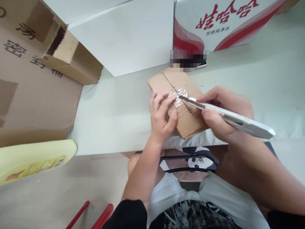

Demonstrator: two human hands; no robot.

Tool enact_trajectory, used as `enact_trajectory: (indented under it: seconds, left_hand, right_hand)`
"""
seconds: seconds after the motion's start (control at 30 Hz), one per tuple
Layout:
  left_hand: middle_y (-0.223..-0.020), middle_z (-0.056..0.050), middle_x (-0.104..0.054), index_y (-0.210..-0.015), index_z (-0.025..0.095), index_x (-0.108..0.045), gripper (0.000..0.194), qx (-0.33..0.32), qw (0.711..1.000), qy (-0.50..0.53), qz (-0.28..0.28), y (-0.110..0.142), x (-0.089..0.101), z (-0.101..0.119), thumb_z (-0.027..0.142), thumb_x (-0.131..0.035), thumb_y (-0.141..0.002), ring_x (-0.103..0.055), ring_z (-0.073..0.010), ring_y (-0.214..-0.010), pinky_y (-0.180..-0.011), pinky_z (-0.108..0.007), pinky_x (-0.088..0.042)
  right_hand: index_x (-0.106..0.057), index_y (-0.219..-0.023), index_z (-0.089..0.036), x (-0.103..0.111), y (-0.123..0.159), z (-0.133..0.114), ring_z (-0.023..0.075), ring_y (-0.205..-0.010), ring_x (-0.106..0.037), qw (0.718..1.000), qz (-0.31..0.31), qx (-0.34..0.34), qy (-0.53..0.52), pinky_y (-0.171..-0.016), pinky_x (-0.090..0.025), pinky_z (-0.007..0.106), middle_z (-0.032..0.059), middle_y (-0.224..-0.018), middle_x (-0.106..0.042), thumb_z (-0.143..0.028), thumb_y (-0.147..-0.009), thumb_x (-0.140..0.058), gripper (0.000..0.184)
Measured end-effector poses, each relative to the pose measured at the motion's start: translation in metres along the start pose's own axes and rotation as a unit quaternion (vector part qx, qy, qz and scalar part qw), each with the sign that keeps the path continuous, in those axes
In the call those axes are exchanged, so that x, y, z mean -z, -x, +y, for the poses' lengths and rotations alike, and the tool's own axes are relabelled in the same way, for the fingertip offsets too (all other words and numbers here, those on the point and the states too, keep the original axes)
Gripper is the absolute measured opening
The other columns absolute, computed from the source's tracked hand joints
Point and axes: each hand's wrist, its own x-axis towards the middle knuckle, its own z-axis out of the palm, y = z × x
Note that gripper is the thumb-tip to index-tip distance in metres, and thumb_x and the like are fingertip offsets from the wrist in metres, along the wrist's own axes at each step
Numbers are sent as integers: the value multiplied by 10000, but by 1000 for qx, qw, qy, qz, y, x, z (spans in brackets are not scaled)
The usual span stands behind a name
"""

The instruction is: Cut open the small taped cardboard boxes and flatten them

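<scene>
Large printed carton, left: was cut off by the left edge; white box, far, and red-and-white box, far right: ran out at the top; dark object beyond the small carton: was pixelated, kind untellable; yellow container, near left: was cropped, fine label print illegible; knife: grip was partly covered by the right hand.

The left hand lies palm down with fingers slightly bent and thumb apart, its forearm slanting from the near left, while the right hand pinches between thumb and fingers, its forearm coming from the near right.
</scene>
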Motion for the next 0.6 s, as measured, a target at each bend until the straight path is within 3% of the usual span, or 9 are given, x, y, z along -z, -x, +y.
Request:
enact_trajectory:
  seconds: [0.6]
  left_hand:
    - [-1335, -85, -647, -1300, 244, -637, 372, 4, 1000, 20, 4, 1, -1, 0, 480, -456, -1076, -601, -258, -1358, -1341, -563, -302]
  right_hand:
    - [-655, -827, -234, 1, -2, -4, 109, -495, -506, 1000, -8, -6, 9, -499, -374, 290, -28, -637, -660, -289, -777, -556, 124]
